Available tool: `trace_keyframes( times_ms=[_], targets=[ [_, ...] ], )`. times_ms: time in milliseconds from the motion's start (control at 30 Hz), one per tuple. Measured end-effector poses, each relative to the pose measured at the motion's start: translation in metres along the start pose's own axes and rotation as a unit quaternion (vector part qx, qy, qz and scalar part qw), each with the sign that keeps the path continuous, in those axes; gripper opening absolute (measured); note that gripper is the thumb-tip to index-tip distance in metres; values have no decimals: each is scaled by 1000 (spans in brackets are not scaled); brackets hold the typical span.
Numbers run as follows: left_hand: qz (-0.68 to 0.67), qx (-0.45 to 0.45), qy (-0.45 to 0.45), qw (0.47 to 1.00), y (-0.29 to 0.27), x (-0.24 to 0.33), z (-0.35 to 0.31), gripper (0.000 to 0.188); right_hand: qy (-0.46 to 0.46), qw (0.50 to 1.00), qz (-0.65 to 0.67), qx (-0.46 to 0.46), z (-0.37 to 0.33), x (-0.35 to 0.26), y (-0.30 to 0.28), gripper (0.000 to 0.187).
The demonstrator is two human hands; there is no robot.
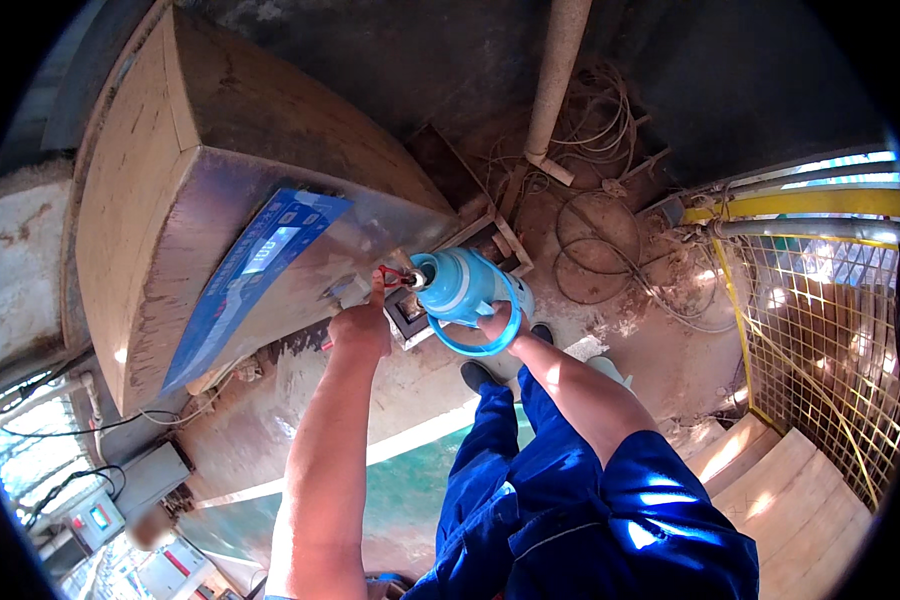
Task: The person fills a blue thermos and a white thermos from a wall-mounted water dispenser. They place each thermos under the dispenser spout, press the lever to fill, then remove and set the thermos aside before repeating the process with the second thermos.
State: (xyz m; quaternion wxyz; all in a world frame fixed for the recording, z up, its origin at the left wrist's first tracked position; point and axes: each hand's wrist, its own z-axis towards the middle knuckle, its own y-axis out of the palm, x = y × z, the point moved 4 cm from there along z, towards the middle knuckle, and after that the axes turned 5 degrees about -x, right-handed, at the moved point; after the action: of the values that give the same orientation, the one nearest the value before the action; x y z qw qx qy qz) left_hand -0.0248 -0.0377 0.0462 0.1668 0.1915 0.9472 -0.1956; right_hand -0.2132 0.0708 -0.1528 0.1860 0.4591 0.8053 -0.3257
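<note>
A large light-blue insulated jug with a loop handle is tilted in front of a metal water dispenser, its mouth toward a small tap. My right hand is closed round the jug's side at the handle. My left hand reaches up with its fingers mostly curled, the index fingertip at the tap's red lever. A small red bit shows beside the left hand's lower edge; I cannot make out what it is. The jug's mouth sits right at the tap's spout, and its inside is hidden.
The metal dispenser carries a blue control panel with a lit display. Coiled hoses lie on the dirty floor beyond, below a pipe. A yellow mesh fence and wooden boards stand at the right.
</note>
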Motion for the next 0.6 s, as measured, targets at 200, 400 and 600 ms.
trace_keyframes(
  times_ms=[200,400,600],
  targets=[
    [-10,11,1,1000,2,0,2,126,-14,1000,-18,-4,5,3,3,46],
    [-11,1,0,1000,0,0,1,126,-33,999,-18,17,6,5,4,45],
    [3,13,6,1000,0,-1,1,127,-22,1000,-13,-8,8,5,2,46]
  ],
)
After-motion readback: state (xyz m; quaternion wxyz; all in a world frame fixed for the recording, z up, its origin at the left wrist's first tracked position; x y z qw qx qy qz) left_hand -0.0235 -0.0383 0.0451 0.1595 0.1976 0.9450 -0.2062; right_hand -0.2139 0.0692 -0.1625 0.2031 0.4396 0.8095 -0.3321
